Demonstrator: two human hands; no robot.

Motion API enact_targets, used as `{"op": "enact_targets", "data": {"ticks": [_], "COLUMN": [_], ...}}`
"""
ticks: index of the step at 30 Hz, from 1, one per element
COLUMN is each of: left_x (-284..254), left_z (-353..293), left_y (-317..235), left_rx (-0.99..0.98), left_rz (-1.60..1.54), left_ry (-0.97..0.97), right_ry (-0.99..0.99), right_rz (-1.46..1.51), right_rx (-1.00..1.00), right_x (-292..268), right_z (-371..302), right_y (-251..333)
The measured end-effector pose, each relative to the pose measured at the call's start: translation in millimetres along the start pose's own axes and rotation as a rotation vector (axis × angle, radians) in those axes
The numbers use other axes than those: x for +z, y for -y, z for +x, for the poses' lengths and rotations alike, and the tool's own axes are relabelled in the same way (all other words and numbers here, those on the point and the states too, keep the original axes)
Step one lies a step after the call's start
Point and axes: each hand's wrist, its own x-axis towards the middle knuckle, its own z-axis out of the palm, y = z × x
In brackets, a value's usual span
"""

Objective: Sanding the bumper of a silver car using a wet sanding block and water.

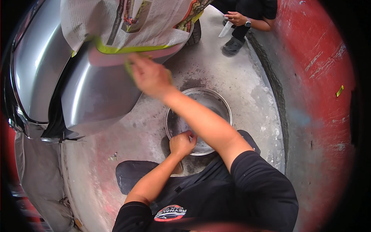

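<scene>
R hand (150, 78), motion-blurred, has fingers bent over a yellow-green piece (129, 70) (kind unclear) at the grey car panel (102, 91), just below newspaper (91, 25) edged w/ yellow-green tape (123, 50); can't tell if the piece touches the panel. L hand (182, 143), fingers curled, is at near rim of round basin (228, 109) on the floor (253, 98); can't tell if it's pinching anything. Co-worker's hand (236, 18) up top R, w/ wristwatch (247, 22).

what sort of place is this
Probably a car body or paint workshop: newspaper and yellow-green tape mask part of a grey car, and the concrete floor has reddish stains.
</scene>
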Motion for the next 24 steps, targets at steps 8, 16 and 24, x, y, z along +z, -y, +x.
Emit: {"op": "enact_targets", "data": {"ticks": [8, 16, 24], "left_x": [-3.8, -5.0, -6.2], "left_z": [3.7, -1.0, -5.8], "left_y": [-6.9, -2.6, 0.8], "left_rx": [-0.036, -0.084, -0.045], "left_rz": [-0.048, -0.049, 0.034], "left_ry": [0.027, 0.019, 0.032], "right_ry": [-0.156, -0.212, -0.098], "right_rz": [-0.011, -0.043, -0.023], "right_rx": [0.121, 0.124, -0.021], "right_x": [-16.2, -7.3, 27.2], "right_z": [-11.8, -15.2, 9.1], "right_y": [-85.8, -87.2, 29.3]}}
